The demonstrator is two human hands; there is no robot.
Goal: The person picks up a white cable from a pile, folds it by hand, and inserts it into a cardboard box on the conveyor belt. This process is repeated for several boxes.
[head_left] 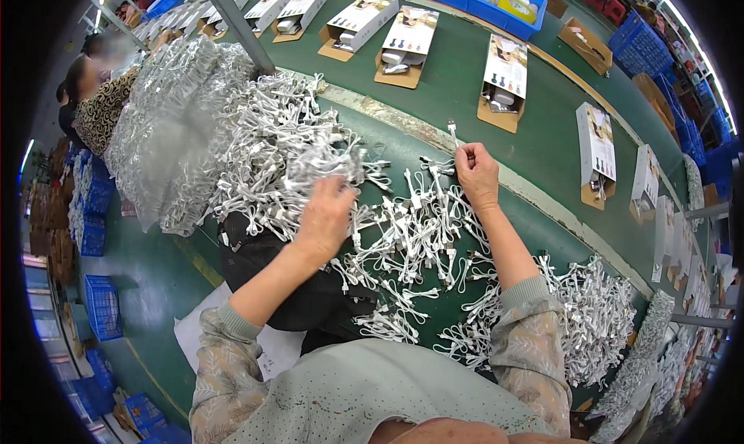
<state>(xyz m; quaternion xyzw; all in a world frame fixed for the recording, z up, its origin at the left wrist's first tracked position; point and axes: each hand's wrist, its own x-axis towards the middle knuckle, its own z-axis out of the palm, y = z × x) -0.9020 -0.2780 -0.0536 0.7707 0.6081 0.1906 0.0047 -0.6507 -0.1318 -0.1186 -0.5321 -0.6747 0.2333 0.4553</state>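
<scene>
My right hand (478, 174) pinches a white USB cable (452, 128), its metal plug pointing up and away above the green table. My left hand (326, 218) is over the edge of a large heap of white cables (267, 146) on the left. Its fingers and the cables just beyond them are smeared by motion, so I cannot tell whether it grips any. Between and below my hands, a looser spread of looped white cables (411, 231) lies on the green table. Another pile of cables (597, 308) is right of my right forearm.
Open printed boxes (508, 68) stand in a row along the green surface past a pale ledge (387, 111). Clear plastic bags (174, 134) bulge beside the left heap. A dark cloth or bag (298, 289) hangs at the near edge. A blue tray (465, 2) is at the back; another person (101, 99) is far left.
</scene>
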